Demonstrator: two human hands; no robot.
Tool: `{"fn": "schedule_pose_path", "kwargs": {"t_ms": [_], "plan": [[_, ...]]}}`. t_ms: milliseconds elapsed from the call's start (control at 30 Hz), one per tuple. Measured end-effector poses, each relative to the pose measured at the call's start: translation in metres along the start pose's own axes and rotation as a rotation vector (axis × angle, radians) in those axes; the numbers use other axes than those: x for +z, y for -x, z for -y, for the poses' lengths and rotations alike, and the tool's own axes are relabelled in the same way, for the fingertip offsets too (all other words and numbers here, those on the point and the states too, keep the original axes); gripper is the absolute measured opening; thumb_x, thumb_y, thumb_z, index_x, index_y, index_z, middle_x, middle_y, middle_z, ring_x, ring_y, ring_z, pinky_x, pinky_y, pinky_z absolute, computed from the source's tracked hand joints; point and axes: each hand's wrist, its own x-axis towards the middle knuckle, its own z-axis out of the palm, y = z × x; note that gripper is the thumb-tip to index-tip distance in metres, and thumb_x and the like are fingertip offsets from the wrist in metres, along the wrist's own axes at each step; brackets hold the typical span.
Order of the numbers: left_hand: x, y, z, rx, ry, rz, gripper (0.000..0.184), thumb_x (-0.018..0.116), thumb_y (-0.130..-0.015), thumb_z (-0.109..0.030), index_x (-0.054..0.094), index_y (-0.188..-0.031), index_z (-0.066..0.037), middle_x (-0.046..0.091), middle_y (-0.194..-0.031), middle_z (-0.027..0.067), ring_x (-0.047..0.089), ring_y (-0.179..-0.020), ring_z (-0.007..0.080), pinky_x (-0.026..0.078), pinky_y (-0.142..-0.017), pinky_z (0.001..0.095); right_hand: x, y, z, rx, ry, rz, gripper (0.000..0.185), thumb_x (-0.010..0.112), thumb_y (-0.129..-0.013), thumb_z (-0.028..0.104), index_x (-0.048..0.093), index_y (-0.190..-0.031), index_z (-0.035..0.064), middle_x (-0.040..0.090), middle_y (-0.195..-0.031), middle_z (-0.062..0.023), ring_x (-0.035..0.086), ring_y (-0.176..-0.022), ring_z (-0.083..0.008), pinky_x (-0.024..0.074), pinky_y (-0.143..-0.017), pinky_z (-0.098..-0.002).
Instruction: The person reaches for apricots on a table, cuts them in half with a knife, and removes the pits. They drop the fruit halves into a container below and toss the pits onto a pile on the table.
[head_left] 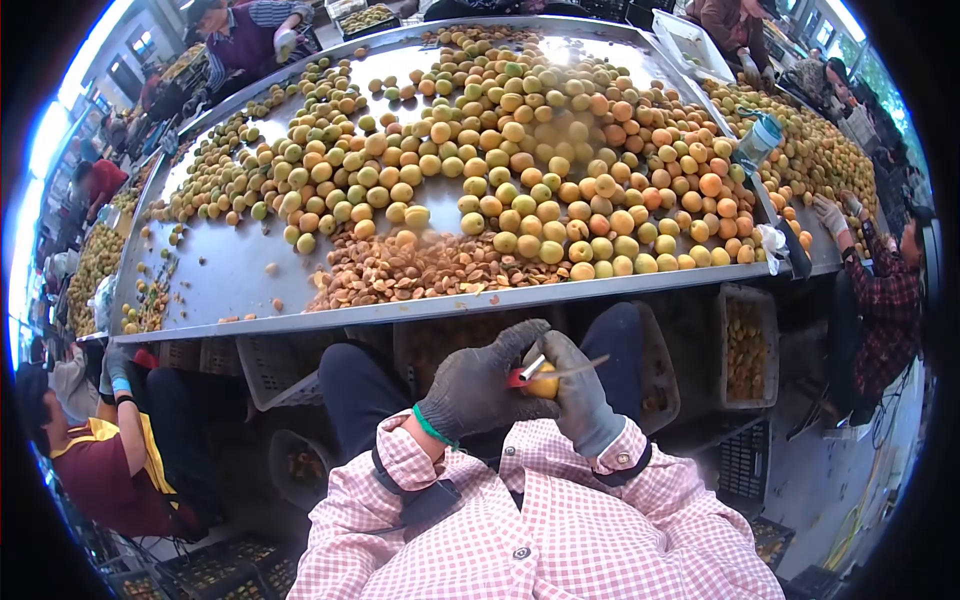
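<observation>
Over my lap, my left hand (472,388), in a dark glove with a green cuff, is closed around a small knife with a red handle (516,378). Its thin blade (585,367) points right, across my other glove. A short silver piece (533,368) sticks up beside the handle; its exact part is unclear. My right hand (588,400), in a grey glove, is closed on a yellow apricot (543,382), between the two hands. Fingers partly hide the fruit, so I cannot tell whether it is cut.
Ahead is a metal table (225,275) heaped with apricots (540,205); apricot pits (420,268) lie near its front edge. A bottle (760,138) stands at the right rail. Crates (748,345) sit below. Co-workers sit left (110,460) and right (885,310).
</observation>
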Motion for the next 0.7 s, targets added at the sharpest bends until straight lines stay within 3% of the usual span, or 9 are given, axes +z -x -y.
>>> {"fn": "schedule_pose_path", "kwargs": {"t_ms": [67,100,200,233,267,333,467,533,700], "plan": [[-0.003,-0.001,-0.001,0.08,-0.061,0.002,0.076,0.081,-0.063,-0.044,0.05,-0.127,-0.015,0.067,-0.098,0.0115,0.066,-0.083,0.0337,0.053,-0.068,0.0389,-0.007,0.001,0.001,-0.144,0.142,0.229,0.044,0.063,-0.077,0.0,0.05,-0.119,0.0005,0.055,-0.108,-0.0181,0.056,-0.099,-0.0358,0.046,-0.088,-0.0384],[-0.004,-0.002,-0.002,0.164,-0.121,0.006,0.071,0.08,-0.065,-0.044,0.054,-0.124,-0.015,0.068,-0.093,0.011,0.066,-0.079,0.0332,0.053,-0.064,0.0385,0.005,0.007,-0.011,0.063,-0.194,0.202,0.044,0.066,-0.076,0.004,0.051,-0.117,0.0015,0.055,-0.11,-0.0177,0.057,-0.1,-0.0355,0.0457,-0.089,-0.0383],[-0.005,-0.002,-0.009,0.195,-0.153,-0.012,0.061,0.077,-0.067,-0.043,0.059,-0.118,-0.015,0.068,-0.093,0.0111,0.066,-0.077,0.0323,0.052,-0.06,0.0378,0.016,0.01,-0.002,0.077,-0.171,-0.019,0.045,0.069,-0.075,0.007,0.052,-0.117,0.0023,0.056,-0.107,-0.0162,0.057,-0.098,-0.0345,0.0466,-0.087,-0.0388],[0.001,-0.003,-0.012,0.17,-0.055,-0.113,0.054,0.075,-0.071,-0.037,0.061,-0.118,-0.014,0.067,-0.096,0.0122,0.066,-0.08,0.0328,0.053,-0.065,0.0375,0.028,0.008,0.009,0.303,-0.919,-0.183,0.037,0.067,-0.077,0.012,0.055,-0.111,0.0019,0.056,-0.105,-0.0164,0.057,-0.092,-0.0331,0.0479,-0.081,-0.0378],[0.006,-0.004,-0.014,0.17,-0.054,-0.113,0.054,0.075,-0.071,-0.037,0.061,-0.118,-0.014,0.067,-0.096,0.0122,0.066,-0.08,0.0328,0.053,-0.065,0.0375,0.02,-0.001,0.019,0.207,-0.334,-0.135,0.022,0.061,-0.082,0.013,0.058,-0.101,0.0015,0.058,-0.101,-0.0122,0.058,-0.085,-0.0251,0.0482,-0.074,-0.0343],[0.01,-0.006,-0.016,0.173,0.251,-0.247,0.05,0.072,-0.075,-0.031,0.06,-0.12,-0.014,0.067,-0.1,0.0137,0.065,-0.085,0.0353,0.053,-0.07,0.0377,0.019,-0.012,0.028,-0.159,0.179,-0.356,0.011,0.054,-0.09,0.013,0.057,-0.089,0.0022,0.059,-0.095,-0.0082,0.057,-0.079,-0.0148,0.0465,-0.068,-0.028],[0.022,0.001,-0.034,0.029,0.668,-0.344,0.043,0.065,-0.085,-0.027,0.058,-0.121,-0.003,0.064,-0.113,0.0144,0.064,-0.1,0.0229,0.049,-0.084,0.0327,0.022,-0.023,0.055,0.141,-0.119,-0.6,0.015,0.047,-0.094,0.011,0.053,-0.084,0.0024,0.058,-0.083,-0.0045,0.054,-0.074,-0.0092,0.044,-0.063,-0.0257],[0.021,0.006,-0.038,-0.12,0.728,-0.323,0.041,0.061,-0.088,-0.026,0.056,-0.121,-0.001,0.063,-0.113,0.0135,0.061,-0.102,0.0207,0.047,-0.086,0.0318,0.019,-0.028,0.058,0.088,-0.839,-0.5,0.02,0.04,-0.095,0.01,0.051,-0.08,0.0023,0.057,-0.074,-0.0041,0.052,-0.067,-0.0078,0.0421,-0.06,-0.0247],[0.037,0.005,-0.025,-0.386,1.059,-0.354,0.035,0.049,-0.096,-0.025,0.055,-0.125,-0.007,0.064,-0.104,0.0073,0.06,-0.097,0.0159,0.047,-0.084,0.0272,0.011,-0.038,0.026,-0.221,-0.194,-0.381,0.013,0.056,-0.076,0.001,0.05,-0.065,0.004,0.05,-0.061,-0.0096,0.052,-0.049,-0.0268,0.0409,-0.046,-0.0344]]}}
